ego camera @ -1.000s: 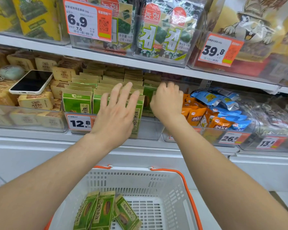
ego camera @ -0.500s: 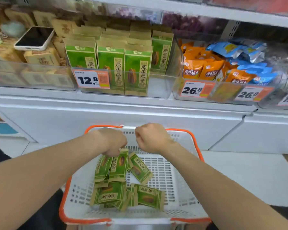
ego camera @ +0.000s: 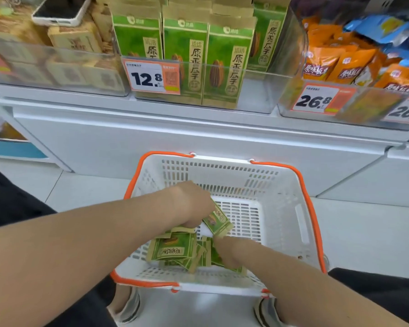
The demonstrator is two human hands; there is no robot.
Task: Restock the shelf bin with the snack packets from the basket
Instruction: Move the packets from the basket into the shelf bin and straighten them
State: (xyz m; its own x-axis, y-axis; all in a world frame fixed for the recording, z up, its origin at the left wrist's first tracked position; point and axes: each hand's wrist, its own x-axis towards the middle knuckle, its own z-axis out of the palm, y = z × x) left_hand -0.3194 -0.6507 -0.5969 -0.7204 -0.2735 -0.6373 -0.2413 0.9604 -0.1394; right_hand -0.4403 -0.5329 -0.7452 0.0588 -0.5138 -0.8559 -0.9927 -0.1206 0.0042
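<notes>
We find both hands down in the basket [ego camera: 222, 168], which sits low in front of the shelf. The left hand [ego camera: 193, 204] has its fingers curled over one green packet [ego camera: 217, 220], which lies tilted, its long axis running from the hand toward the lower right. The right hand [ego camera: 226, 252] is pushed into the loose packets [ego camera: 172, 251] at the near end; blur prevents us from telling whether it holds any. The shelf bin [ego camera: 257, 95] stands well above and ahead of both hands, its stocked packets [ego camera: 224, 67] upright and facing out, with free room at its right front. We judge the left hand the nearer, and its packet will need turning upright on the way up
</notes>
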